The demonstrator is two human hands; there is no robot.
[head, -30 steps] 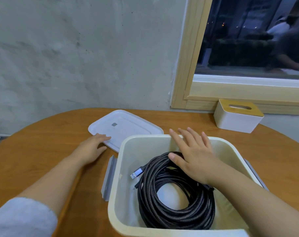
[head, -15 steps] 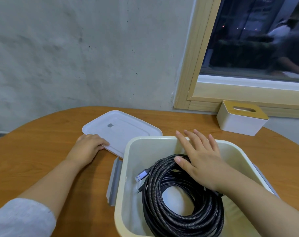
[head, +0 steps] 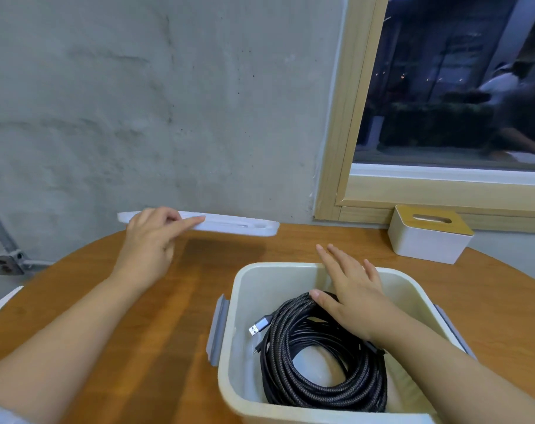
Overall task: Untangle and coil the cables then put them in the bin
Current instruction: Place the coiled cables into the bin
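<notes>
**Lid up in the left hand, coil held down in the bin**

- Bin (head: 290,413): cream plastic, grey side latches, standing on the round wooden table (head: 107,347) at the near right. Open at the top.
- Cable coil (head: 315,390): black braided, lying flat in the bin's bottom, against the near and right walls. USB plug (head: 258,326) pokes out of the coil toward the bin's left wall. No loose cable seen on the table.
- Right hand (head: 352,298): spread wide and flat, palm down, reaching into the bin from the near right. Thumb and heel of the palm rest on the coil's far edge; fingertips pass over the bin's far rim. Holds nothing.
- Left hand (head: 151,240): grips the near-left end of the white lid (head: 229,226), thumb on top, fingers curled underneath. Lid is clear of the table, seen almost edge-on, with its shadow on the wood below.
- Key relation: lid's long axis runs left to right, and the bin's opening lies to the right of and nearer than the lid. Left hand is the one carrying it; right hand sits in the opening.
- Judgement: coiling and stowing look done; closing the bin is next. The right hand would need to leave the opening before the lid can seat.
- Tissue box (head: 428,237) stands at the far right by the window (head: 443,87), well apart.
</notes>
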